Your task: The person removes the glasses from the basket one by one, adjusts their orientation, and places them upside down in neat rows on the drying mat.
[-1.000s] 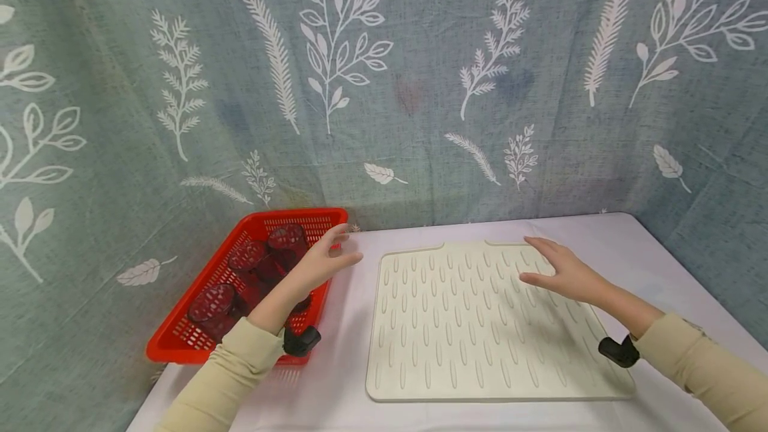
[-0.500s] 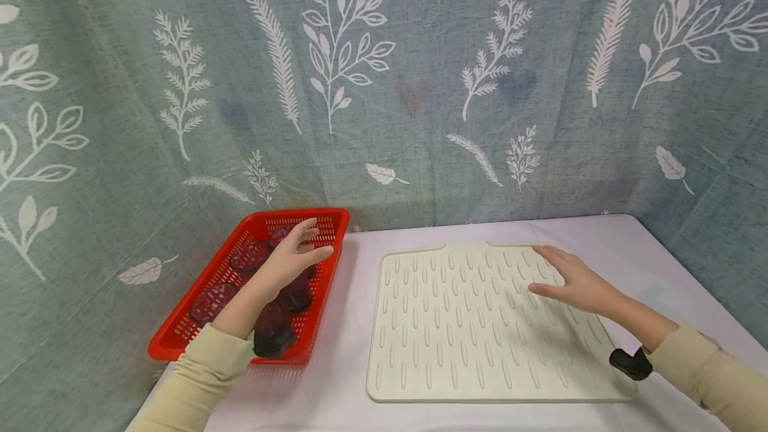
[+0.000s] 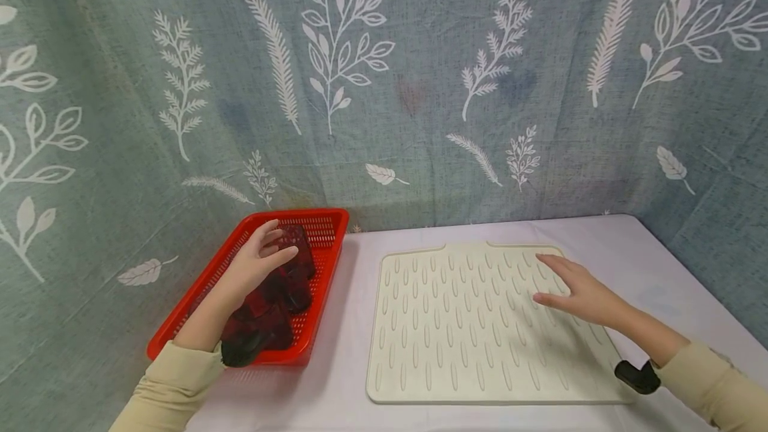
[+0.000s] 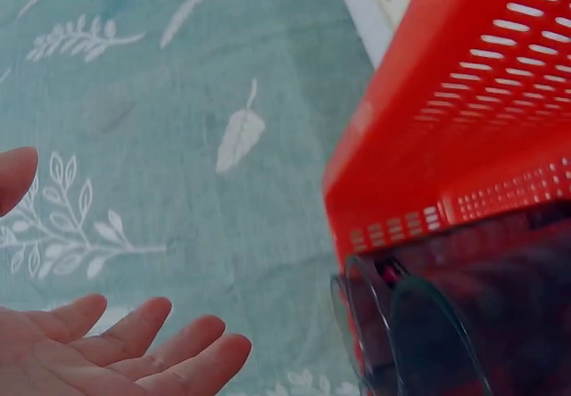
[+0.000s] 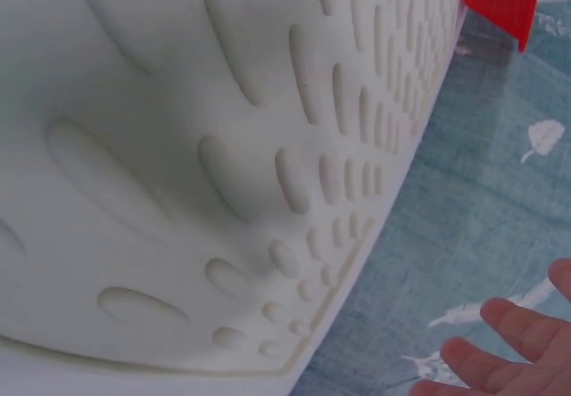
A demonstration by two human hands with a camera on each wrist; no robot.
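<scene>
My left hand [image 3: 251,271] hovers over the red plastic basket [image 3: 321,309], fingers relaxed and apart from the thumb, holding nothing. Several dark, see-through drinking glasses [image 3: 300,255] lie on their sides in the basket, partly hidden behind my hand and forearm. In the left wrist view, the rims of two glasses [image 4: 442,334] show close up beside the basket wall [image 4: 393,155], to the right of my fingers. My right hand [image 3: 582,293] hangs over the right part of a cream mat [image 3: 450,325] with raised oval ridges; its fingers are loosely extended and grip nothing.
A white-covered table [image 3: 339,379] bears both the basket at left and the mat at centre right. Behind and along the sides hangs a grey-green curtain [image 3: 420,172] with white leaf prints. A black wrist camera [image 3: 637,377] sits at the right sleeve.
My left hand has moved leftward, from the basket's right rim to above the glasses. My right hand has shifted slightly right and down over the mat.
</scene>
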